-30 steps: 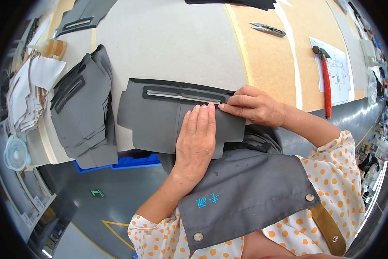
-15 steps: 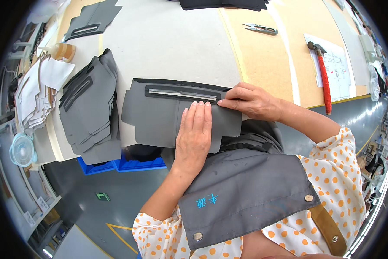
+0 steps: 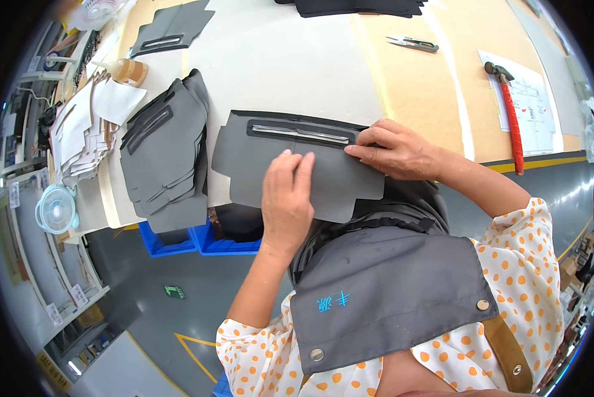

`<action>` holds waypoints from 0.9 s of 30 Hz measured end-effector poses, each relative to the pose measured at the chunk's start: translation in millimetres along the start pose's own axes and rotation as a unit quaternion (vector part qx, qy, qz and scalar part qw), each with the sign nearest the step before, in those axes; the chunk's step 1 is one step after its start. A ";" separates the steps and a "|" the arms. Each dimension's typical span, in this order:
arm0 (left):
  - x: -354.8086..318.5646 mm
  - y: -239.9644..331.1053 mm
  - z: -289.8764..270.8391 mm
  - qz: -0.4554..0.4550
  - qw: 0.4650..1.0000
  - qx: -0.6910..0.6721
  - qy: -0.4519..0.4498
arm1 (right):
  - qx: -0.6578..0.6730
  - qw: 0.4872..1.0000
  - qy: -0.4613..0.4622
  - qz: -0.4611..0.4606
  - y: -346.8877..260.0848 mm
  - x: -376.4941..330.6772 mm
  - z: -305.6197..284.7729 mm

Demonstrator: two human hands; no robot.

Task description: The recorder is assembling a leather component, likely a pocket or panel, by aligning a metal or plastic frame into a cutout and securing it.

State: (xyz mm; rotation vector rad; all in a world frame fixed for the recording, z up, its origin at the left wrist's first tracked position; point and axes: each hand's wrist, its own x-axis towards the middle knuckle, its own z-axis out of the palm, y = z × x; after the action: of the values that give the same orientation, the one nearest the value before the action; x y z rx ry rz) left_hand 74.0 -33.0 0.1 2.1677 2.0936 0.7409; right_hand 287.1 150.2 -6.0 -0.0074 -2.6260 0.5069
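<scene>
A flat grey panel (image 3: 340, 175) with notched corners lies at the front edge of the table, partly overhanging it. Near its far edge is a long slot (image 3: 300, 134) framed in black. My right hand (image 3: 403, 152) pinches the panel's right end beside the slot, thumb in front and fingers behind. Over the panel's near side is my left hand (image 3: 287, 205), fingers slightly bent and the index apart from the others, holding nothing. Whether its fingertips touch the panel I cannot tell. Left of it lies a stack of similar grey panels (image 3: 171, 152).
White paper-like pieces (image 3: 79, 132), a bottle with amber contents (image 3: 128, 71) and a small blue fan (image 3: 57, 209) are at the left. Another slotted panel (image 3: 178, 26) lies farther back. Thread snips (image 3: 413, 44) and a red-handled hammer (image 3: 512, 119) rest at the right. Blue bins (image 3: 224, 246) stand below.
My left hand's fingers have drawn back from the slot's near edge and bent, spreading apart. My right hand keeps its pinch at the panel's right end. The whole view has shifted slightly.
</scene>
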 end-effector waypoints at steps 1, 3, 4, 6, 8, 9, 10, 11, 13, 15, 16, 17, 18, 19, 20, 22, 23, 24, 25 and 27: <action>2.5 -3.7 -2.7 -0.014 1.000 0.021 0.010 | 0.000 1.000 0.003 -0.002 0.3 0.3 0.2; 7.4 -11.9 -3.1 -0.042 0.998 0.038 0.019 | 0.001 1.000 -0.008 0.008 1.2 0.0 0.6; 8.0 -14.2 -3.5 -0.041 0.998 0.042 0.019 | 0.002 1.000 -0.005 0.006 1.0 -0.1 1.5; 9.2 -17.4 -4.6 -0.069 0.995 0.068 -0.009 | 0.002 1.000 -0.009 0.015 0.6 -0.2 2.8; 8.0 -19.4 -4.3 -0.065 0.995 0.077 -0.015 | 0.000 1.000 -0.011 0.012 -0.6 1.1 1.5; 7.1 -20.1 -4.1 -0.061 0.994 0.084 -0.020 | -0.003 1.000 -0.015 0.010 -1.1 1.5 1.2; 7.5 -20.3 -3.7 -0.060 0.994 0.086 -0.020 | -0.004 1.000 -0.013 0.009 -0.3 1.0 1.5; 7.9 -20.3 -3.1 -0.060 0.994 0.088 -0.019 | -0.009 1.000 -0.016 0.009 0.6 -0.4 2.6; 7.8 -20.8 -1.6 -0.058 0.994 0.093 -0.017 | -0.015 1.000 -0.016 0.008 1.8 -2.1 3.1; 7.4 -21.8 -0.6 -0.067 0.995 0.068 -0.006 | 0.012 1.000 0.013 0.010 2.0 -2.9 2.6; 8.8 -21.7 -1.6 -0.067 0.995 0.068 -0.006 | 0.012 1.000 0.013 0.010 2.1 -3.2 1.5; 12.9 -22.8 -4.1 -0.065 0.997 0.027 -0.010 | 0.026 0.998 0.047 0.036 2.6 -2.8 -1.2; 18.3 -24.8 -6.4 -0.062 0.998 -0.016 -0.015 | 0.039 0.994 0.081 0.062 2.4 -2.5 -4.2; 25.6 -29.1 -7.5 -0.063 0.998 -0.017 -0.015 | 0.049 0.989 0.091 0.105 0.0 -1.5 -7.4; 36.3 -35.7 -10.8 -0.030 0.997 -0.056 -0.038 | 0.050 0.989 0.091 0.104 -0.1 -0.1 -8.1; 56.5 -48.5 -16.6 0.005 0.993 -0.095 -0.062 | 0.097 0.969 0.153 0.169 1.7 4.1 -8.2; 67.0 -54.9 -20.4 0.014 0.987 -0.130 -0.098 | 0.114 0.960 0.162 0.196 -0.9 10.9 -10.5; 73.9 -60.7 -24.7 0.022 0.977 -0.164 -0.133 | 0.115 0.960 0.164 0.194 -1.6 17.5 -10.8; 82.3 -63.5 -27.4 0.041 0.977 -0.161 -0.135 | 0.109 0.959 0.161 0.205 0.9 21.9 -11.6; 82.4 -57.6 -39.3 0.029 0.985 -0.149 -0.088 | 0.105 0.958 0.160 0.213 7.5 33.6 -9.3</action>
State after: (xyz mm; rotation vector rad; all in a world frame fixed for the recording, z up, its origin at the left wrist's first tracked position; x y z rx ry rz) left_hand 4.1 38.9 40.1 2.0558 1.7186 0.7775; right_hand 260.6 163.4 13.9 -0.5503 -2.2390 0.8500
